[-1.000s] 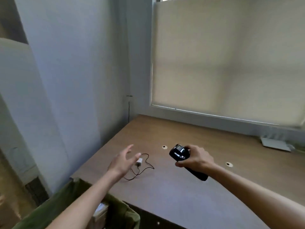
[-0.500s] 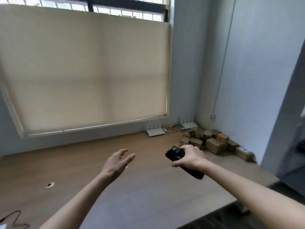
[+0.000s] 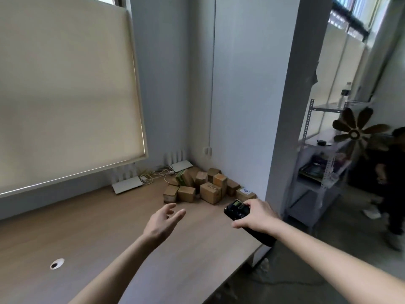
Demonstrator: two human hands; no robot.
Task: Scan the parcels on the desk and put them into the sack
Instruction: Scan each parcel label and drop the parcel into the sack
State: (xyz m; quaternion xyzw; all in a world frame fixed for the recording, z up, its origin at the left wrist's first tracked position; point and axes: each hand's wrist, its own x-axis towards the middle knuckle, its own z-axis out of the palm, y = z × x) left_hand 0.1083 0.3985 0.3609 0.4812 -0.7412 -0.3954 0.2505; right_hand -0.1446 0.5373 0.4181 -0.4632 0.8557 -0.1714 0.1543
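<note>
Several small brown cardboard parcels (image 3: 209,185) lie heaped in the far right corner of the wooden desk (image 3: 109,227), against the wall. My right hand (image 3: 256,215) grips a black handheld scanner (image 3: 237,210) just in front of the heap, with its small lit screen facing up. My left hand (image 3: 163,222) hovers above the desk with straight, spread fingers and holds nothing, a short way before the nearest parcels. The sack is out of view.
Two white routers (image 3: 128,185) and a tangle of cables (image 3: 157,173) sit under the window blind (image 3: 65,95). A cable hole (image 3: 57,263) pierces the desk at the left. Right of the desk edge stand a metal shelf (image 3: 317,163), a fan (image 3: 357,133) and a person (image 3: 394,183).
My view has swung right, away from the green sack and the loose cable, towards the parcel heap in the corner. Both hands have travelled with it; the right still holds the scanner.
</note>
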